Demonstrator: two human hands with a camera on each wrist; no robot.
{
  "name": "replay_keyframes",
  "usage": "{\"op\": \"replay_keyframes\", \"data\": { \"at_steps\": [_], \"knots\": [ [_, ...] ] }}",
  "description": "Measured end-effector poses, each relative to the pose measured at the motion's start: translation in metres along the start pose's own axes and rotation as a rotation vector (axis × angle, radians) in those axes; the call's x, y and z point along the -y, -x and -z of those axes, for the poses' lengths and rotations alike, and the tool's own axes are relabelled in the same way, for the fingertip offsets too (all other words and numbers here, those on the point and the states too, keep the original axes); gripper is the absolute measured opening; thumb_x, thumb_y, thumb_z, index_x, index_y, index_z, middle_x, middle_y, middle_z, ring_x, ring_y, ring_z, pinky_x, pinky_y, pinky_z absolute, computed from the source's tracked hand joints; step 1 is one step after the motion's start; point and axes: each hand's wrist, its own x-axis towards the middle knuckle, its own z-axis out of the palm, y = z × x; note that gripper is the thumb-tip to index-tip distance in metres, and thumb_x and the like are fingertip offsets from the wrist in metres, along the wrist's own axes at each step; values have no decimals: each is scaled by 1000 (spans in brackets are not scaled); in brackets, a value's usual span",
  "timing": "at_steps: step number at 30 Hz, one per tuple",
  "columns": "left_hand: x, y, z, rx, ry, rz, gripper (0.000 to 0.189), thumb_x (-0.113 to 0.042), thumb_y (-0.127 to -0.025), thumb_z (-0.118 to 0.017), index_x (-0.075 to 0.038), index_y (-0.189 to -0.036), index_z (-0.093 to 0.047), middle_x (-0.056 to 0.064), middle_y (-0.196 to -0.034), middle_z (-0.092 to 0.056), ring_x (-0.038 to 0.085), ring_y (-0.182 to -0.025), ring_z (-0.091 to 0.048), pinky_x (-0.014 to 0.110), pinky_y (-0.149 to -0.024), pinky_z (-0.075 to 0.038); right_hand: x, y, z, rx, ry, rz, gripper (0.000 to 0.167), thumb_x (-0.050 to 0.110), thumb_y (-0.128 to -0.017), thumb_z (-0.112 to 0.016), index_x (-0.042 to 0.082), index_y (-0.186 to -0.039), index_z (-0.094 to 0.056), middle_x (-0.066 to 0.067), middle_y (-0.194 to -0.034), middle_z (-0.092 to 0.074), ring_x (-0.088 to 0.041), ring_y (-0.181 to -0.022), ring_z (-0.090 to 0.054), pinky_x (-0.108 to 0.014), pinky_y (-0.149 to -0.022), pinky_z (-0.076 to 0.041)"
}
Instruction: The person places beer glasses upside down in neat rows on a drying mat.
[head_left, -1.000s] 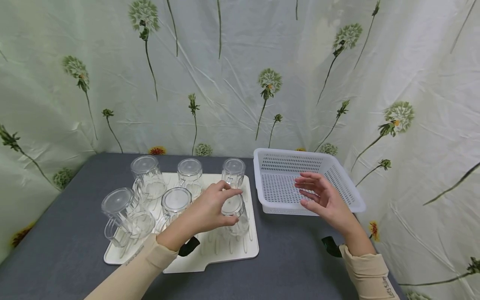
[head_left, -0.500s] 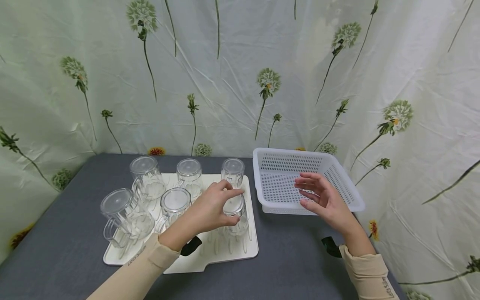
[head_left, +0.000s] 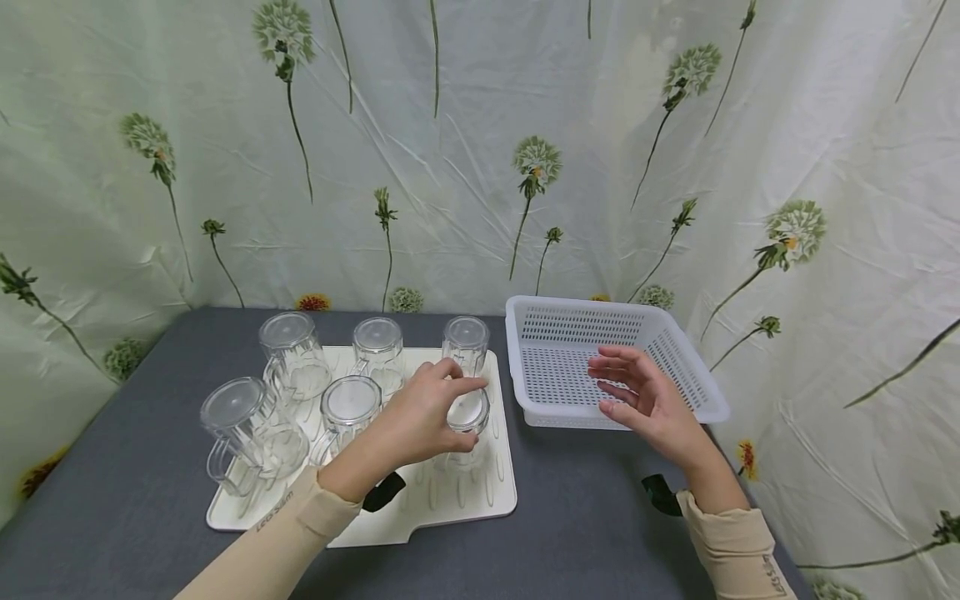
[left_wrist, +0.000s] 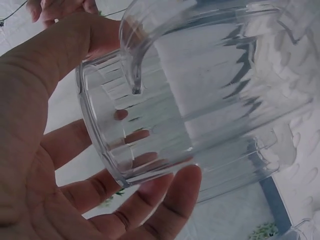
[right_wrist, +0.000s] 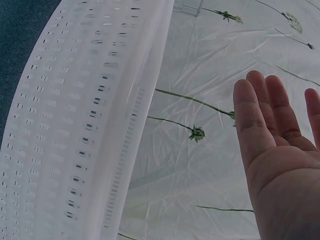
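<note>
My left hand (head_left: 422, 417) grips an upside-down clear glass mug (head_left: 468, 414) near its base, over the right part of a white drying tray (head_left: 450, 508). In the left wrist view the mug (left_wrist: 165, 115) lies between thumb and fingers, its handle (left_wrist: 132, 65) towards the thumb. Whether its mouth touches the tray cannot be made out. Several more clear mugs stand upside down on the tray, one (head_left: 467, 340) just behind the held one and another (head_left: 351, 404) left of it, partly covered by the hand. My right hand (head_left: 648, 400) hovers over a white basket (head_left: 543, 421), fingers loosely bent, holding nothing.
The perforated basket stands right of the tray on a dark grey table (head_left: 570, 517). Two larger mugs, one in front (head_left: 236, 408) and one behind (head_left: 288, 342), occupy the tray's left side. A flower-printed curtain (head_left: 450, 167) hangs close behind the table.
The held mug has tilted or shifted slightly within my left hand, its lower part now further left. Neither hand has visibly travelled; the view has drifted a little.
</note>
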Motion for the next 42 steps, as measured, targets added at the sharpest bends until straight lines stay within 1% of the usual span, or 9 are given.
{"op": "replay_keyframes", "data": {
  "at_steps": [4,10,13,17,21,30,34,39,42],
  "knots": [
    [-2,-1,0,2,-17,36,70,-31,-75,-98,-24,-140,-73,5,-118,-63,26,-106,-56,38,-78,-54,0,0,0,-3,11,-18,62,-11,-96,-67,1,-153,-46,-5,-142,-63,-9,-131,-65,-18,-109,-53],
    [-2,-1,-3,-16,-12,57,70,-30,-74,-96,-24,-140,-73,5,-119,-63,27,-106,-57,39,-77,-55,-1,1,-1,-6,12,-20,62,-11,-95,-68,-1,-152,-45,-22,-143,-59,-11,-131,-64,-19,-109,-54],
    [0,-1,-6,-41,2,63,71,-30,-72,-97,-20,-139,-73,6,-120,-64,28,-107,-58,42,-80,-56,-2,1,-1,-7,9,-14,62,-11,-94,-68,-4,-151,-44,-20,-143,-60,-11,-131,-64,-19,-108,-54],
    [3,-1,-9,-64,19,90,75,-34,-72,-98,-15,-138,-70,8,-123,-65,31,-111,-61,46,-89,-58,-2,1,-1,0,-1,-8,63,-12,-95,-67,-11,-151,-40,-14,-143,-62,-11,-131,-64,-19,-109,-54],
    [4,-2,-12,-74,40,134,77,-39,-72,-99,-14,-139,-69,10,-126,-65,34,-117,-63,49,-97,-58,-2,1,-2,4,-1,-9,63,-12,-95,-67,-12,-152,-39,-19,-144,-59,-10,-132,-63,-19,-109,-53],
    [6,0,-17,-105,61,176,78,-45,-74,-98,-14,-139,-69,10,-122,-65,34,-114,-63,49,-94,-59,-3,2,-3,6,3,-7,63,-12,-96,-67,-14,-151,-37,-21,-143,-59,-10,-133,-63,-19,-110,-53],
    [6,2,-16,-99,75,190,81,-48,-74,-97,-17,-142,-67,10,-124,-64,33,-116,-63,51,-92,-60,-3,2,-4,2,26,-21,62,-10,-97,-68,-12,-152,-39,-22,-144,-58,-9,-132,-63,-18,-109,-53],
    [7,3,-12,-91,100,189,85,-52,-76,-96,-17,-146,-63,10,-127,-64,32,-119,-63,50,-94,-60,-2,0,-5,3,52,-39,62,-8,-97,-69,-9,-152,-40,-26,-145,-57,-8,-132,-62,-17,-108,-53],
    [8,3,-7,-100,120,178,87,-54,-76,-95,-16,-147,-62,13,-131,-64,33,-121,-63,52,-98,-59,-1,0,-5,7,61,-44,63,-7,-98,-68,-10,-153,-39,-18,-145,-59,-7,-132,-62,-17,-108,-53]
  ]
}}
